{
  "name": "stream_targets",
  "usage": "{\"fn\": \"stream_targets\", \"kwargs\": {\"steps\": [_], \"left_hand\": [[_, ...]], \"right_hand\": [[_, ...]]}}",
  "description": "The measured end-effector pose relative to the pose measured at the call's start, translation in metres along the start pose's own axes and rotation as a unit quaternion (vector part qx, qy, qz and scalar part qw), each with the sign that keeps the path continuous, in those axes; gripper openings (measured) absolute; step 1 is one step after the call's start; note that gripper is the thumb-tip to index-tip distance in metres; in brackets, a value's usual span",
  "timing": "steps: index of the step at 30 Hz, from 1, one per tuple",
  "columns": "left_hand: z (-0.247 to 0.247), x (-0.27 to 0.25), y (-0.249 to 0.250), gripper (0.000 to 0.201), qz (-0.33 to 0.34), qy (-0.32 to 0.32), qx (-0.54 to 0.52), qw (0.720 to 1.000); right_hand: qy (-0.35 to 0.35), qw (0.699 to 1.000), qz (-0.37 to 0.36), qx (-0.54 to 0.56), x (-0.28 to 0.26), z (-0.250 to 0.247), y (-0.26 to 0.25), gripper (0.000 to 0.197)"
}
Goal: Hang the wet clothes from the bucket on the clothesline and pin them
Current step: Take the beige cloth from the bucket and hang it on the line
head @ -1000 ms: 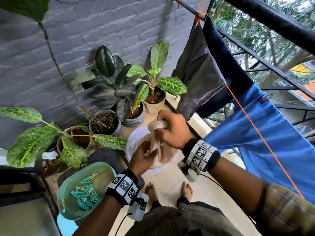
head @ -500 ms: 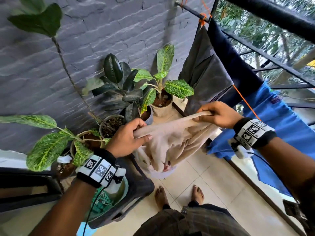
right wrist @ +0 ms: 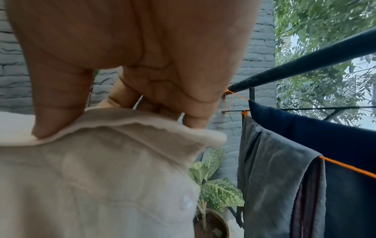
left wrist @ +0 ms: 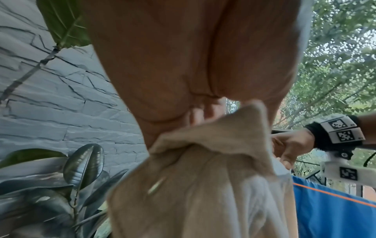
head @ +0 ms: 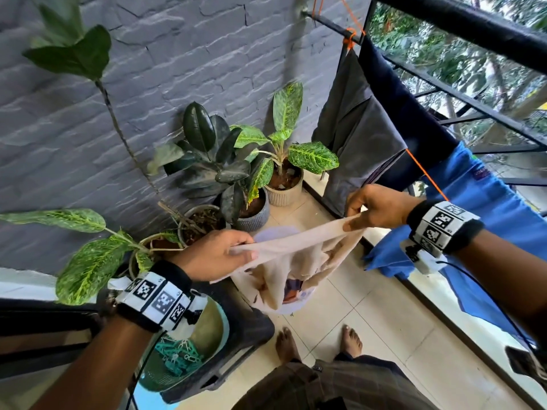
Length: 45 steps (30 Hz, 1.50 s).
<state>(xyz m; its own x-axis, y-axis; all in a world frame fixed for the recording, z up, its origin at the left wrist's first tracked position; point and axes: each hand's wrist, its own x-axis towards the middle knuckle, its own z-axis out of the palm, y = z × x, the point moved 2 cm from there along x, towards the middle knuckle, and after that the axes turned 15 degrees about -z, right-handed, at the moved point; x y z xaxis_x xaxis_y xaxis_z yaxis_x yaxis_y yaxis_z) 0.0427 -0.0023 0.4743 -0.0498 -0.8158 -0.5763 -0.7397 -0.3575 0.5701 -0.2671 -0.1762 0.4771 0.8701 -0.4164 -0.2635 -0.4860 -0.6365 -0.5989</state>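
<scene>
We are pinching the wet beige cotton shirt (head: 299, 255) with both hands, left hand (head: 213, 255) and right hand (head: 376, 207), stretching it above the white plastic bucket (head: 291, 306).

Black wristbands (head: 158, 300) with white square-code tags (a camera under each), checked trousers (head: 325, 386), bare feet (head: 319, 341).

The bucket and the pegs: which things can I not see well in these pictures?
- Bucket: head view, mostly hidden by the beige shirt; what it contains is unclear.
- Pegs: head view, partly behind the left hand's wrist; too small to count.
- Shirt's lower part: cut off by the bottom edge in both wrist views.
- Right hand's fingertips: right wrist view, blurred.
</scene>
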Motion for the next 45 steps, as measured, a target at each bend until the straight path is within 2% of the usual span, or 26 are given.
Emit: {"fn": "stream_targets", "kwargs": {"steps": [1,3,7,9,12,14,16,19,20,22,25,26,28,29,31,34,37,39,45], "left_hand": [[0.001,-0.001,0.000,0.014,0.010,0.011,0.008,1.000],[0.000,-0.003,0.000,0.005,0.021,0.048,-0.001,0.999],[-0.003,-0.001,-0.010,0.013,0.027,0.131,0.016,0.991],[-0.004,-0.002,-0.013,0.023,0.013,0.150,0.049,0.987],[-0.002,-0.005,-0.013,0.029,-0.029,0.099,0.093,0.990],[0.003,-0.004,-0.011,0.027,-0.030,0.060,0.092,0.993],[0.004,-0.002,-0.010,0.031,-0.009,0.051,0.052,0.997],[-0.003,-0.003,0.001,0.047,0.038,0.055,-0.020,0.998],[-0.006,-0.004,0.008,0.052,0.052,0.050,-0.045,0.996],[-0.007,-0.007,0.026,0.051,0.069,0.023,-0.077,0.994],[-0.005,-0.009,0.059,0.020,0.102,-0.015,-0.107,0.989],[-0.003,-0.011,0.072,0.016,0.125,-0.011,-0.103,0.987],[-0.001,-0.014,0.096,0.014,0.150,0.013,-0.104,0.983],[0.000,-0.015,0.106,0.020,0.158,0.029,-0.106,0.981],[0.009,-0.018,0.128,0.043,0.187,0.047,-0.094,0.977],[0.027,-0.026,0.164,0.036,0.218,0.026,-0.084,0.972],[0.056,-0.036,0.197,0.040,0.244,0.004,-0.019,0.969],[0.081,-0.041,0.213,0.047,0.243,-0.020,0.012,0.970],[0.175,-0.069,0.250,0.045,0.250,-0.077,0.089,0.961]], "right_hand": [[-0.009,1.000,0.002,0.009,0.000,0.003,0.000,0.011],[-0.022,0.999,0.006,0.026,0.001,0.011,0.000,0.012],[0.007,0.998,0.004,0.068,0.002,0.022,-0.001,0.028],[0.026,0.998,0.006,0.062,0.001,0.024,-0.005,0.032],[0.042,0.999,0.008,0.015,-0.004,0.023,-0.006,0.028],[0.054,0.998,0.004,-0.006,-0.009,0.017,-0.006,0.028],[0.075,0.997,0.002,-0.012,-0.014,0.009,-0.005,0.036],[0.121,0.992,-0.007,-0.018,-0.028,-0.009,-0.003,0.068],[0.134,0.991,-0.008,-0.020,-0.035,-0.016,-0.003,0.071],[0.160,0.987,-0.002,-0.032,-0.050,-0.032,-0.006,0.060],[0.203,0.978,0.002,-0.048,-0.079,-0.056,-0.017,0.026],[0.212,0.976,-0.001,-0.051,-0.091,-0.062,-0.022,0.023],[0.223,0.974,0.011,-0.048,-0.116,-0.071,-0.025,0.027],[0.225,0.973,0.024,-0.051,-0.128,-0.073,-0.024,0.036],[0.223,0.972,0.055,-0.055,-0.159,-0.075,-0.023,0.055],[0.218,0.969,0.111,-0.029,-0.210,-0.071,-0.023,0.075],[0.183,0.965,0.187,-0.026,-0.266,-0.055,-0.022,0.068],[0.148,0.966,0.213,-0.006,-0.304,-0.038,-0.022,0.079],[0.125,0.962,0.227,0.089,-0.415,0.025,-0.025,0.070]]}}
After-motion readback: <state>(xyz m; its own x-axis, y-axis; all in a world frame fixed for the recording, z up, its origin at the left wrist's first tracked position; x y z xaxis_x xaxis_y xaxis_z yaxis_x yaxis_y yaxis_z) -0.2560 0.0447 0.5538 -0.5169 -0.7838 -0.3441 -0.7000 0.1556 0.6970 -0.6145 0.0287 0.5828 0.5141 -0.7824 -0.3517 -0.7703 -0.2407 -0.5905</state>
